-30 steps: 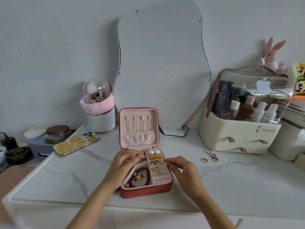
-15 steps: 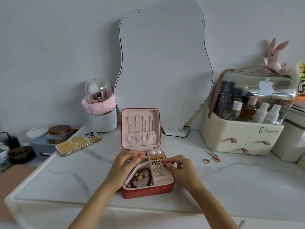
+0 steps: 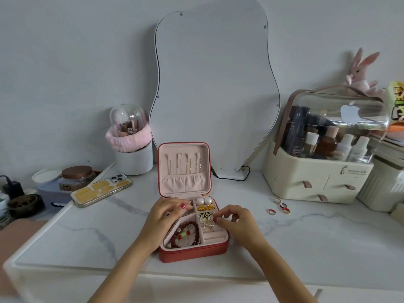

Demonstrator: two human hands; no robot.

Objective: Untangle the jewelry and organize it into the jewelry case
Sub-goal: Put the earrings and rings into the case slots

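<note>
At the case's nine o'clock edge, the left hand (image 3: 167,213) rests, fingers curled; what it holds cannot be told. The jewelry case (image 3: 193,251) sits open centre-table. At three o'clock, the right hand (image 3: 237,219) pinches small earrings (image 3: 206,217): light, snag-prone, best lifted by their posts.

Left hand (image 3: 166,217) fingers curled, palm down; right hand (image 3: 238,221) fingertips apparently pinching something small.

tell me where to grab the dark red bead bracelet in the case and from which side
Pinch the bead bracelet at its far right arc, coming straight down from above. It lies flat in the case's front-left compartment, walled all round, so no side approach works, and the left hand covers the near-left edge. The right arc looks free.
</note>
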